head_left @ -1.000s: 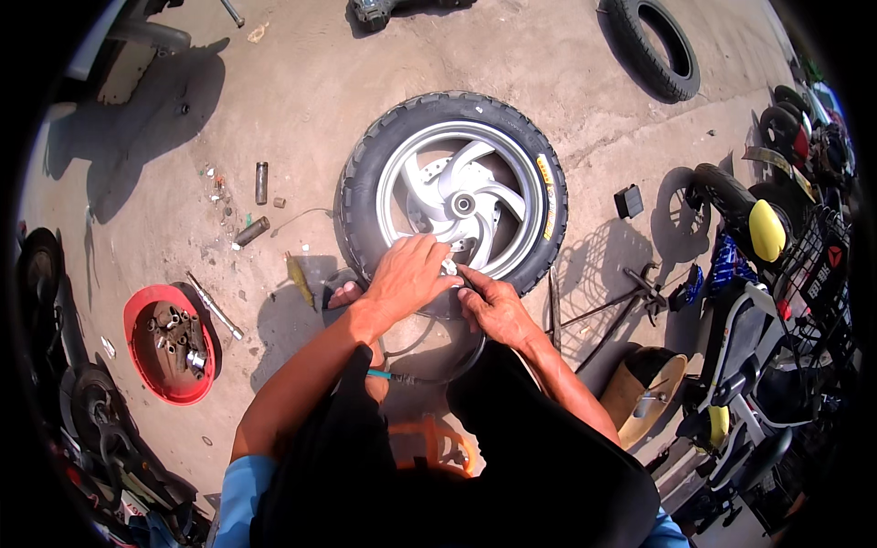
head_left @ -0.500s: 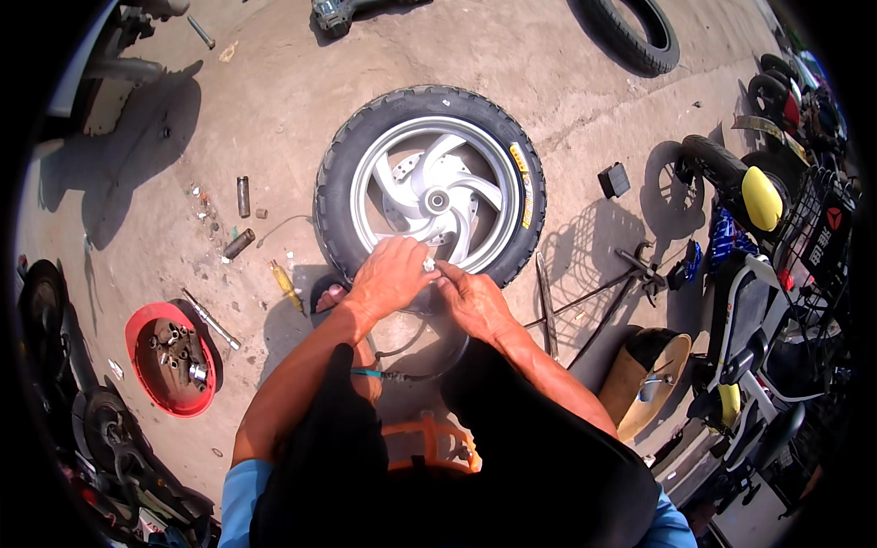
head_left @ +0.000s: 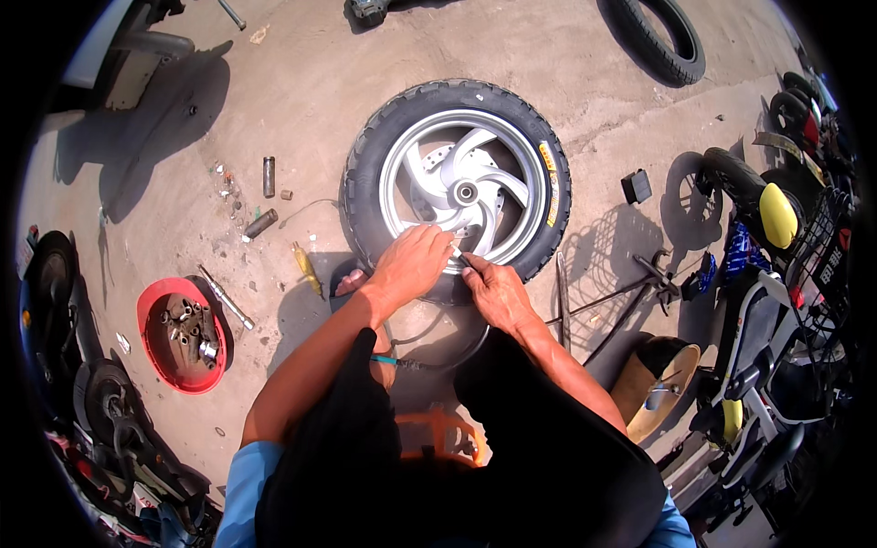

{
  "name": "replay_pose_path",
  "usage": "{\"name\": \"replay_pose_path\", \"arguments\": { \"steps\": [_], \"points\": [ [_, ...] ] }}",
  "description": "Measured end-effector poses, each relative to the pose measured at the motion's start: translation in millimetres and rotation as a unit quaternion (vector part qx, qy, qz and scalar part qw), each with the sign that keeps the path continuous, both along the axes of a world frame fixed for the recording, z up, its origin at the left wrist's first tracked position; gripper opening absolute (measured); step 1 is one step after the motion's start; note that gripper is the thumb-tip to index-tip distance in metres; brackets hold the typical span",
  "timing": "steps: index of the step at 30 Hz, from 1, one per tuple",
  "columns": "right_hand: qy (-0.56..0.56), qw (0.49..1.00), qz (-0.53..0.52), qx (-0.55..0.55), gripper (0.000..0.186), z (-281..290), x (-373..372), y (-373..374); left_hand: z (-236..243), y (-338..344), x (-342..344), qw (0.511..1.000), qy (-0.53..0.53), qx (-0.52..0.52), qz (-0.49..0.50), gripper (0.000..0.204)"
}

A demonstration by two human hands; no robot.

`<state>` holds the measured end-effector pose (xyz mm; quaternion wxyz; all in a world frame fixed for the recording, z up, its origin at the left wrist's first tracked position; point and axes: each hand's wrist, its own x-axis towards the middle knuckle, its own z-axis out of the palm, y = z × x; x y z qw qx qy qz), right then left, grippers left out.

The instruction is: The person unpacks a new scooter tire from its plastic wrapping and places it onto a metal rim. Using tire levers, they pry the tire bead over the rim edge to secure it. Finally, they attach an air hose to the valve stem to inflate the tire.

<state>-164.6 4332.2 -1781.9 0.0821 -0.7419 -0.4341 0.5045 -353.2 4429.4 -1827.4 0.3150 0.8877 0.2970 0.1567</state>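
A wheel with a black tyre (head_left: 365, 151) and silver curved-spoke rim (head_left: 475, 142) lies flat on the ground in front of me. My left hand (head_left: 413, 263) is closed over the near edge of the rim, its fingertips together; what they pinch is hidden. Close beside it, my right hand (head_left: 498, 290) grips the end of a dark hose (head_left: 477, 345) that curves down between my knees. A small pale piece (head_left: 456, 248) shows between the two hands. Further back along the hose sits a teal band (head_left: 384, 359).
At left stand a red basin (head_left: 144, 320) of sockets, a ratchet wrench (head_left: 227, 297) and a yellow-handled tool (head_left: 308, 269). Right of the wheel lie a pry bar (head_left: 563, 301), a cross-shaped metal tool (head_left: 658, 277) and a tan drum (head_left: 630, 384). Parked scooters (head_left: 754, 356) line the right side.
The whole view has shifted, so the wheel and surroundings appear further right. Both hands stay together at the rim's near edge, with little change in their hold.
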Motion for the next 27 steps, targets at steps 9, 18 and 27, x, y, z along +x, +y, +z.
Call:
{"name": "replay_pose_path", "arguments": {
  "steps": [9,18,27],
  "points": [
    [0.011,1.0,-0.027,0.012,0.046,-12,-3,-2,-10,-4,-8,0.998,-0.04,-0.008,0.039,0.022],
    [0.055,0.996,-0.065,-0.016,0.044,-7,-11,5,-8,-12,-9,0.991,-0.033,-0.039,0.12,0.018],
    [0.165,0.978,-0.117,-0.046,0.051,-2,-10,5,-9,-9,-3,0.988,-0.026,-0.087,0.124,0.014]
  ]
}}
